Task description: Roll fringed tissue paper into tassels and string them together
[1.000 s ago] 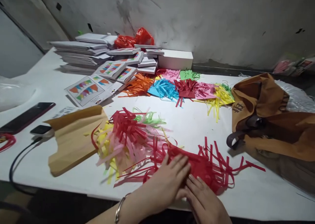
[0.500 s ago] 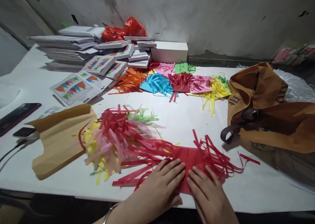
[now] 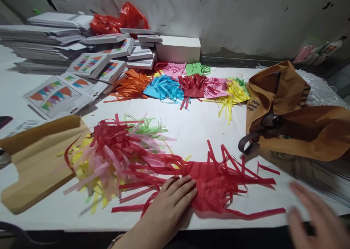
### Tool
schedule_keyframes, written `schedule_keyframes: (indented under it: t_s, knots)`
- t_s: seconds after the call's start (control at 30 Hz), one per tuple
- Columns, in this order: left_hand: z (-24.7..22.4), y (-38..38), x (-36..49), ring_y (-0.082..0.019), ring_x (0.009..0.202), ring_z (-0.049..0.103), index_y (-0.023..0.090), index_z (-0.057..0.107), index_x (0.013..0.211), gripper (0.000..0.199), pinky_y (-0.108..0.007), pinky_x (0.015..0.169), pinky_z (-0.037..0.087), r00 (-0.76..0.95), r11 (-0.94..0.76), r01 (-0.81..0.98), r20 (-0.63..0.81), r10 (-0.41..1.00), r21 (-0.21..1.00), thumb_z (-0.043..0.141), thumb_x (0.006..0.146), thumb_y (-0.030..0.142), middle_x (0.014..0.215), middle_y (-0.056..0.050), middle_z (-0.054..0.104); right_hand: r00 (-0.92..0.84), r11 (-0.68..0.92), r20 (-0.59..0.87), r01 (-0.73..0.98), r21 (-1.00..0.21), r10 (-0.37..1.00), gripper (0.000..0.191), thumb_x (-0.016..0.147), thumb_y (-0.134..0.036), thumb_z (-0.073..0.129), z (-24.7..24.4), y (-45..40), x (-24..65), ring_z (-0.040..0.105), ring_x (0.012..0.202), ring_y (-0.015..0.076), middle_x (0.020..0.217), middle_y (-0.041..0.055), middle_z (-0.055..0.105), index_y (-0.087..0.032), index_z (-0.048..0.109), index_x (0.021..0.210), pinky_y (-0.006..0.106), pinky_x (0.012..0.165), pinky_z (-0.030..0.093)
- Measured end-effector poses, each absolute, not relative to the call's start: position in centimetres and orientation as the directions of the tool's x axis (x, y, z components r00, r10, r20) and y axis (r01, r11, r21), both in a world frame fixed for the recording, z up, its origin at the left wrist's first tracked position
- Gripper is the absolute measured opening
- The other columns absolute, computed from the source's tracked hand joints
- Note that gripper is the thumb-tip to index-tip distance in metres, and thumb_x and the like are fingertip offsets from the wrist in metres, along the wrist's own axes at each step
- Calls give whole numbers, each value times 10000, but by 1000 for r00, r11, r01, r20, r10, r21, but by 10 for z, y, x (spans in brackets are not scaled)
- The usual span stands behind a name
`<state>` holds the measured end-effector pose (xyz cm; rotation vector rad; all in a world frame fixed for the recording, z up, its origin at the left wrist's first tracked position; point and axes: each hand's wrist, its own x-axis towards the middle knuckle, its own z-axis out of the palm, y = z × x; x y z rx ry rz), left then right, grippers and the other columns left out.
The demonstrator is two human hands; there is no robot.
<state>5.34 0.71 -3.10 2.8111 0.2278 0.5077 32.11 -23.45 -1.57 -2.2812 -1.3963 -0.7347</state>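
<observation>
A red tissue-paper tassel sheet point(image 3: 209, 187) lies flat near the table's front edge, with cut strips fanning out to both sides. My left hand point(image 3: 175, 198) rests flat on its left part, fingers stretched out. Off to the right, apart from the paper, my right hand point(image 3: 314, 216) hangs over the table's front right, blurred, with fingers extended and nothing visible in them. A loose heap of red, pink, yellow and green fringed paper point(image 3: 109, 157) adjoins the sheet's left strips.
Folded fringe bundles point(image 3: 164, 88) in several colours line the back. Behind them stand a white box point(image 3: 179, 49), stacked printed packets point(image 3: 90, 64) and a red plastic bag point(image 3: 120, 20). Brown paper point(image 3: 41, 161) lies left; a brown cloth bag point(image 3: 279, 92) sits right.
My right hand has lifted off the red paper and moved far right. My left hand stays on the sheet. The view has shifted, so the table's things appear further left.
</observation>
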Motion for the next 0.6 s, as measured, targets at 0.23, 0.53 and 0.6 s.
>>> schedule_keyframes:
  t_s: [0.23, 0.53, 0.6]
  knots:
    - [-25, 0, 46, -159, 1129, 639, 211, 663, 1103, 255, -333, 1207, 148, 866, -920, 68, 435, 247, 387, 457, 971, 140, 1135, -3, 764, -143, 225, 637, 973, -49, 757, 308, 965, -65, 430, -32, -125, 208, 717, 1057, 192, 1051, 53, 777, -116, 714, 1071, 346, 1042, 522]
    - [-21, -6, 41, -197, 829, 652, 228, 644, 1027, 231, -391, 915, 324, 844, -875, 201, 376, 383, 440, 434, 973, 149, 926, 17, 764, -79, 250, 589, 944, -215, 805, 234, 943, -96, 522, -43, -143, 222, 704, 1039, 221, 986, 75, 772, -99, 677, 1118, 385, 959, 544]
    - [-19, -3, 45, -205, 742, 621, 215, 637, 941, 247, -380, 783, 348, 841, -849, 276, 314, 440, 450, 406, 987, 142, 826, 7, 733, 83, 126, 573, 941, -314, 815, 192, 937, -99, 557, -39, -139, 221, 694, 938, 223, 896, 66, 751, -129, 663, 1094, 391, 893, 524]
